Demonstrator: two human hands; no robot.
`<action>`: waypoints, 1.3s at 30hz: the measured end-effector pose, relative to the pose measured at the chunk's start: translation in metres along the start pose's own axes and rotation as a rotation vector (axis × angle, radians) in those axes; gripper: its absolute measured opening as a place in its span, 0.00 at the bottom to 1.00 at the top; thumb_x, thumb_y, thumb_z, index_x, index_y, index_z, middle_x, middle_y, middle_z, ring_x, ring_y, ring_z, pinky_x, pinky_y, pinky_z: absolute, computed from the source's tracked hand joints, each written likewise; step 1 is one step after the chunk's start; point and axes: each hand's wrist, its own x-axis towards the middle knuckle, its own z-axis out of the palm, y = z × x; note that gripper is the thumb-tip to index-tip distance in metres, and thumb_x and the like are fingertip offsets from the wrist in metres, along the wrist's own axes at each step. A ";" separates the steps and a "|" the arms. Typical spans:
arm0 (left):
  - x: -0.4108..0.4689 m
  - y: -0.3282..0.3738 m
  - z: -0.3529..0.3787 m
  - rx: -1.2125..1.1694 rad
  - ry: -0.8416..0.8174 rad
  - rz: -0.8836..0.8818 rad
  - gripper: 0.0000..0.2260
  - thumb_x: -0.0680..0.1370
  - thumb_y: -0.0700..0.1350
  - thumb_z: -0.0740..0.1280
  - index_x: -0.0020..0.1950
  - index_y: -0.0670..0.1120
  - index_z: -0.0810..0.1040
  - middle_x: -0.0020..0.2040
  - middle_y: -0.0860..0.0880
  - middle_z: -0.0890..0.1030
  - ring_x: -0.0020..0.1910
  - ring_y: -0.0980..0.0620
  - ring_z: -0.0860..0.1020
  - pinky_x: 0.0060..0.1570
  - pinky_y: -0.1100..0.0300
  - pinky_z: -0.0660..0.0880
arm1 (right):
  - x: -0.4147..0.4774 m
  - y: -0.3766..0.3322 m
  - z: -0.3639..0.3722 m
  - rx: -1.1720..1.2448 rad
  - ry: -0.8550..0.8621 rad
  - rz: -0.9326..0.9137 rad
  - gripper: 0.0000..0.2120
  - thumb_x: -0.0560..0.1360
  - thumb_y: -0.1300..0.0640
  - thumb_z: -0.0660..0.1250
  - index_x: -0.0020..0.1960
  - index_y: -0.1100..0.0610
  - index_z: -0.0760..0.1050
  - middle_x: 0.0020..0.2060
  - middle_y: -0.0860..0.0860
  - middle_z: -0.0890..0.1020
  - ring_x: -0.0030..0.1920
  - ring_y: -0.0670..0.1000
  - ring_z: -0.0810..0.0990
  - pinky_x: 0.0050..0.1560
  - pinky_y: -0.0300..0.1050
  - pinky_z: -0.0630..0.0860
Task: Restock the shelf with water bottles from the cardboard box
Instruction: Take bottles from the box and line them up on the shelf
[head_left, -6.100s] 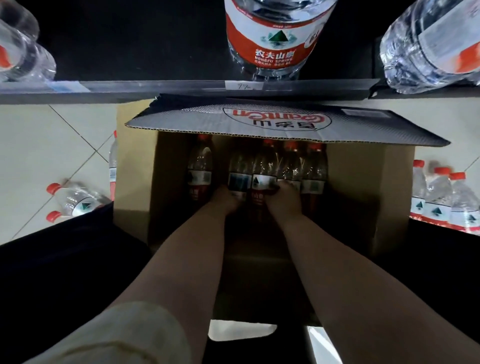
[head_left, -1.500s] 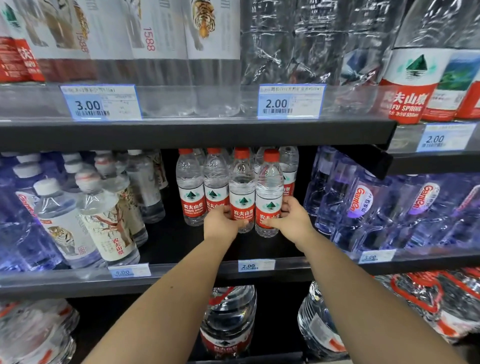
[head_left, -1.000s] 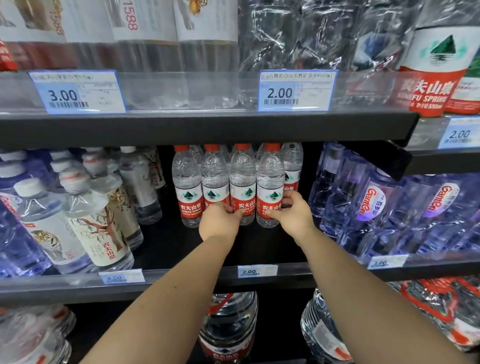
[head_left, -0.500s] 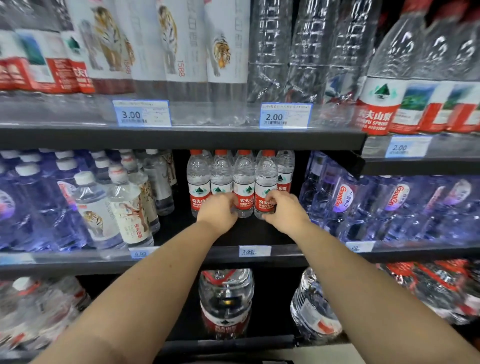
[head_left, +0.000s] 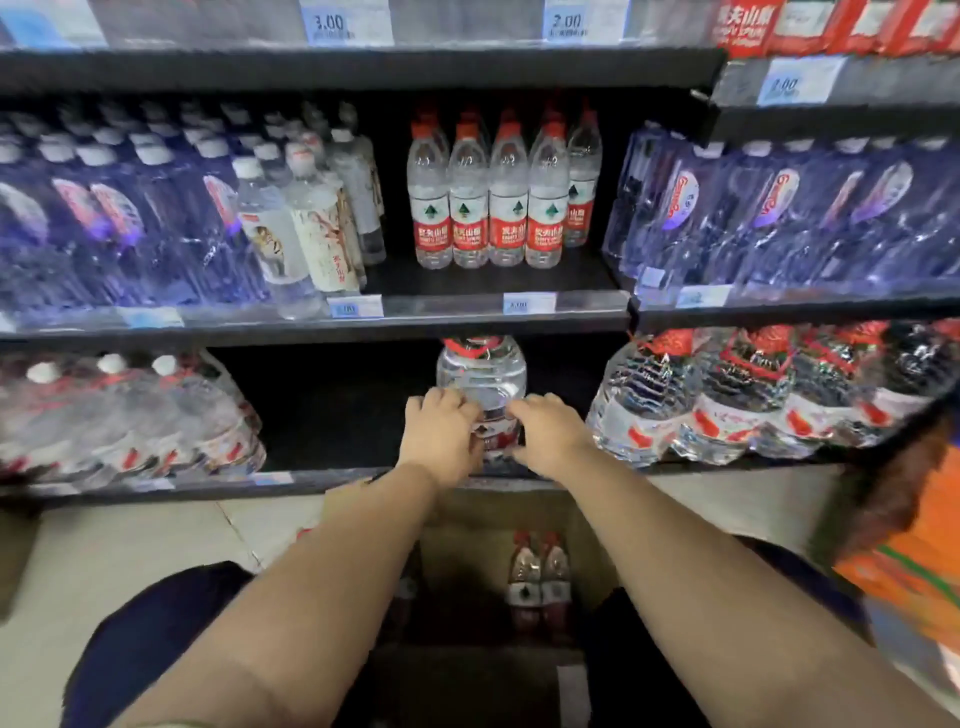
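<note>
Your left hand (head_left: 441, 436) and right hand (head_left: 550, 434) are side by side, backs up, arms stretched forward at the level of the lowest shelf. Left: fingers loosely bent, nothing seen in its grasp. Right: fingers slack and nearly straight, pointing toward the left hand, also carrying nothing. Both hands overlap the lower half of a big water jug (head_left: 480, 371) with a red handle standing on that lowest shelf (whether your fingertips touch it, I cannot tell; the picture is blurred). The small water bottles (head_left: 488, 208), red caps and red labels, stand upright in a tight row on the middle shelf (head_left: 467, 283), set back from its front edge, above a price tag (head_left: 529, 302). A fifth bottle stands behind the row at its right end. The cardboard box (head_left: 467, 525) sits open on the floor below your arms, just in front of the shelving; two red-capped bottles (head_left: 540, 577) stand in it, touching each other, toward its right side. On the middle shelf, white-labelled bottles (head_left: 311, 228) stand left of the row, and blue-tinted bottles (head_left: 779, 213) to its right. Wrapped bottle packs (head_left: 753, 405) lie on the lowest shelf right of the jug.
</note>
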 end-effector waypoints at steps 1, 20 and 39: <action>-0.013 0.003 0.016 -0.011 -0.032 -0.019 0.18 0.75 0.52 0.63 0.63 0.50 0.75 0.62 0.47 0.75 0.62 0.43 0.70 0.58 0.49 0.64 | -0.010 -0.002 0.019 0.012 -0.023 0.020 0.21 0.73 0.51 0.69 0.64 0.52 0.70 0.60 0.53 0.75 0.61 0.58 0.71 0.57 0.52 0.72; -0.056 0.053 0.294 -0.430 -0.863 -0.454 0.32 0.71 0.60 0.70 0.71 0.49 0.68 0.68 0.42 0.71 0.67 0.39 0.70 0.64 0.46 0.71 | -0.049 0.052 0.283 0.643 -0.402 0.763 0.14 0.81 0.59 0.59 0.64 0.62 0.74 0.60 0.60 0.77 0.59 0.57 0.76 0.45 0.34 0.67; -0.061 0.061 0.390 -1.065 -0.865 -0.856 0.22 0.69 0.51 0.77 0.60 0.48 0.81 0.54 0.52 0.81 0.53 0.53 0.80 0.49 0.60 0.76 | -0.036 0.064 0.401 0.761 -0.310 1.181 0.21 0.72 0.54 0.69 0.63 0.57 0.75 0.60 0.57 0.79 0.60 0.57 0.78 0.59 0.50 0.75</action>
